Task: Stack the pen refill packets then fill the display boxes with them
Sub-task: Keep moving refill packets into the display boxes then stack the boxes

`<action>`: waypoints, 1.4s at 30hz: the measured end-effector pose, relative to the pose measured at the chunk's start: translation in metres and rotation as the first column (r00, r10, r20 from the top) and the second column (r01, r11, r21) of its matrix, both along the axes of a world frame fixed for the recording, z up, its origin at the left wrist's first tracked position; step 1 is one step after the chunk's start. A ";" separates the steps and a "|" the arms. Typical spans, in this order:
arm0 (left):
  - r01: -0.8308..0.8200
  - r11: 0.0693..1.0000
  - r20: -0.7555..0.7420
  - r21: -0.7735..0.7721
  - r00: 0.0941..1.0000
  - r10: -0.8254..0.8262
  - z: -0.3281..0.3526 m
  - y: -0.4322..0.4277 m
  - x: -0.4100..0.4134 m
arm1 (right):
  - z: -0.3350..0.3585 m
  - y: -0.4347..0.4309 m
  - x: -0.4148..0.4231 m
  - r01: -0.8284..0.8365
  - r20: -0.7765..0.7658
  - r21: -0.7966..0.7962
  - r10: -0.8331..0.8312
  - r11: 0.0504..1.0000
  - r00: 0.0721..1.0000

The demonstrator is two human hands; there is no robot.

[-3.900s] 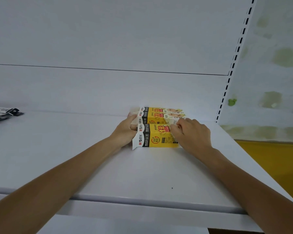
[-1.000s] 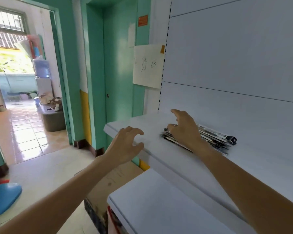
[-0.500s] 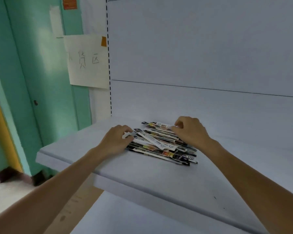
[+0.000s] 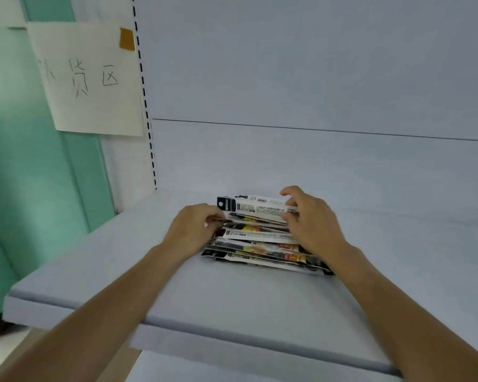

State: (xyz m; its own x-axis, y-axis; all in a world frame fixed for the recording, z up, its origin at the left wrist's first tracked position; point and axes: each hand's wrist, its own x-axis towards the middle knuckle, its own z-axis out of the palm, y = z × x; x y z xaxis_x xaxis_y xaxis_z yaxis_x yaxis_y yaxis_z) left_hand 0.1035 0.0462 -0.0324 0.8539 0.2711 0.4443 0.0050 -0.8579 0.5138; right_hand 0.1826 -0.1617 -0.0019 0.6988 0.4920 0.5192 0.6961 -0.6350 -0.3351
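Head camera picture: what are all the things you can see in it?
pen refill packets: a messy pile, too many to count, black and white with yellow and red, on the shelf between the hands
top packet: one, white and black, lifted at the back of the pile
shelf: one, pale grey-blue, under the pile
back panel: pale grey-blue, behind the shelf
paper sign: one, cream with handwriting, on the wall at left
tape: one piece, orange, on the sign's top corner
wall: green, far left
left hand: one, holds the pile's left end
right hand: one, pinches the top packet
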 end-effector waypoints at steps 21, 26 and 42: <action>0.055 0.810 0.107 0.584 0.984 -0.144 0.014 -0.021 0.000 | -0.005 0.011 -0.018 -0.269 0.183 -0.071 0.278 0.961 0.943; -0.047 0.856 0.182 0.515 0.982 -0.056 0.018 -0.008 -0.006 | -0.002 -0.004 -0.005 -0.148 -0.316 -0.029 0.131 0.989 0.940; -0.117 0.928 0.264 0.353 0.964 0.022 0.013 -0.003 -0.001 | -0.002 -0.002 -0.003 -0.141 0.228 -0.074 0.154 0.987 0.961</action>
